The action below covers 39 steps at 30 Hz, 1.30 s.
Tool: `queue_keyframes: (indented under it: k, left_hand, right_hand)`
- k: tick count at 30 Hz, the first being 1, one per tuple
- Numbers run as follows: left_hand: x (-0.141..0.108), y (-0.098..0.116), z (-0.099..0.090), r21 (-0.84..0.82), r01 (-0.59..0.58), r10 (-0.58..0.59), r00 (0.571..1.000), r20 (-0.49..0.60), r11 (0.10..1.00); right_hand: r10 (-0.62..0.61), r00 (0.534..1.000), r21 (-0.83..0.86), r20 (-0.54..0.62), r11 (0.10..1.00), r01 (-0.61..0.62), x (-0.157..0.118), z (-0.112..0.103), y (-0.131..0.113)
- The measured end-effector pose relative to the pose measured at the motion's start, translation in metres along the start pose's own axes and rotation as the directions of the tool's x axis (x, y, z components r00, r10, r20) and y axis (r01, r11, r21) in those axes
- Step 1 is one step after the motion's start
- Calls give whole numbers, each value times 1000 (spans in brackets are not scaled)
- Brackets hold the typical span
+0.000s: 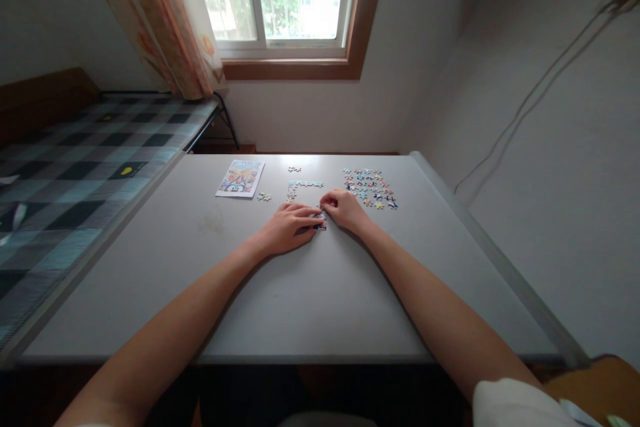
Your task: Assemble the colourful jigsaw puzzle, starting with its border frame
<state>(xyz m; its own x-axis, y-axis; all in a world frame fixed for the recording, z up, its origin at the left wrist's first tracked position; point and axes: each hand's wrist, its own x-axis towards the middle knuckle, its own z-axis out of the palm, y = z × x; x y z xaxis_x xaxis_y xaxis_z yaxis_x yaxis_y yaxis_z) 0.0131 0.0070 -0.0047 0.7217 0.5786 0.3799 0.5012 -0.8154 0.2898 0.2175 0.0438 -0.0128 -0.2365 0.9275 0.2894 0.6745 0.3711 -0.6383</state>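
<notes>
A partly joined jigsaw frame (306,183) lies flat at the middle of the table, its top and left edges showing. My left hand (290,227) rests over its lower left part, palm down with the fingers spread, touching the pieces near the lower right corner. At the right side of the frame, my right hand (340,205) has thumb and fingertips pinched together; what they hold is too small to make out. Loose puzzle pieces (370,183) lie in rows beyond my right hand. The printed picture sheet (241,179) lies at the back left.
A few loose pieces (264,197) lie beside the sheet, and others (295,169) lie behind the frame. The grey table (280,307) has raised side edges. A bed (100,140) stands left, a wall with a cable right.
</notes>
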Motion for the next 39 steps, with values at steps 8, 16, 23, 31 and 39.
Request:
queue_keyframes:
  k: [8,16,23,31,39]
  left_hand:
    - [0,1,0,8,6,-7,1000,14,1000]
    - [1,2,0,8,-18,18,1000,6,1000]
    - [-1,-1,4,71,34,-29,997,-69,997]
    - [-2,-6,9,88,109,-103,992,-68,990]
    - [-2,-7,10,97,116,-110,992,-65,989]
  right_hand:
    - [53,984,27,-172,998,-50,-3,2,-2]
    - [48,983,-92,-175,994,-65,-7,-2,-5]
    - [82,992,-140,-93,986,-94,-7,1,-6]
    - [39,999,-192,-24,981,-43,-8,2,-4]
    - [42,999,-218,-14,975,-44,-8,2,-6]
